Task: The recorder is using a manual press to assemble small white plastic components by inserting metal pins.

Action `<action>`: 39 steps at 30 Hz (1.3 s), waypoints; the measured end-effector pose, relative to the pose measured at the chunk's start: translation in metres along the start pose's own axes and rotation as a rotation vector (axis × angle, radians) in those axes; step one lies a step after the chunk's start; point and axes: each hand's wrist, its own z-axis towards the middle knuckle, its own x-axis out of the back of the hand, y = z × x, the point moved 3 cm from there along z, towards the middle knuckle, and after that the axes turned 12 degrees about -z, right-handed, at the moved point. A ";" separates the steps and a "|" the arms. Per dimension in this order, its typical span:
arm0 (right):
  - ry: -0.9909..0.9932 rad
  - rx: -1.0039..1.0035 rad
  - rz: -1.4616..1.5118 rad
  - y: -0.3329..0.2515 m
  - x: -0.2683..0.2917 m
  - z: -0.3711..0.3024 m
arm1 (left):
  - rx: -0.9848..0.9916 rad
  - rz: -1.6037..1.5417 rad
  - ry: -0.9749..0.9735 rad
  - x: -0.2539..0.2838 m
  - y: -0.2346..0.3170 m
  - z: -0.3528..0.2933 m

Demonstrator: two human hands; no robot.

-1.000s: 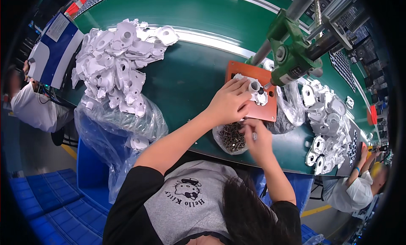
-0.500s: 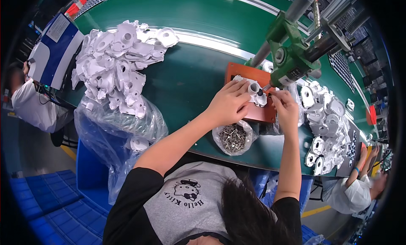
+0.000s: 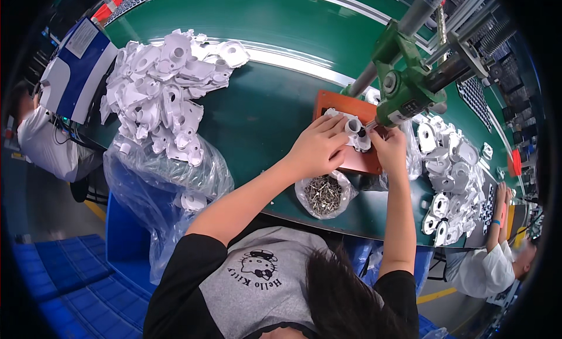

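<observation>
A white plastic part [image 3: 353,126] with a raised round collar lies on the orange base plate [image 3: 367,162] of a green bench press [image 3: 404,84]. My left hand [image 3: 318,147] holds the part from the left, fingers lying over its top and thumb at its near side. My right hand [image 3: 391,148] is at the part's right side, thumb and fingertips pinched close under the press head; what they pinch, if anything, is too small to make out. Just nearer to me stands a clear plastic bag of small metal pins or screws [image 3: 323,196].
White plastic parts [image 3: 161,90] are heaped at the left, partly over a clear bag and blue bin [image 3: 126,239]. More white parts [image 3: 453,169] are piled right of the press. A white-and-blue machine [image 3: 76,70] stands far left. Co-workers sit at both sides.
My right hand has moved slightly left and in toward the white part, its fingers closer under the press head. My left hand stays on the part. The right co-worker's arms have shifted.
</observation>
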 end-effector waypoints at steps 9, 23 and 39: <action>0.037 0.036 -0.085 -0.010 -0.002 -0.003 | 0.002 -0.004 0.007 -0.001 -0.001 0.000; 0.027 0.382 -0.404 -0.006 -0.005 -0.035 | -0.030 -0.019 0.052 0.001 0.002 0.002; 0.042 0.341 -0.527 -0.002 -0.003 -0.041 | -0.041 0.004 0.046 0.000 0.006 0.003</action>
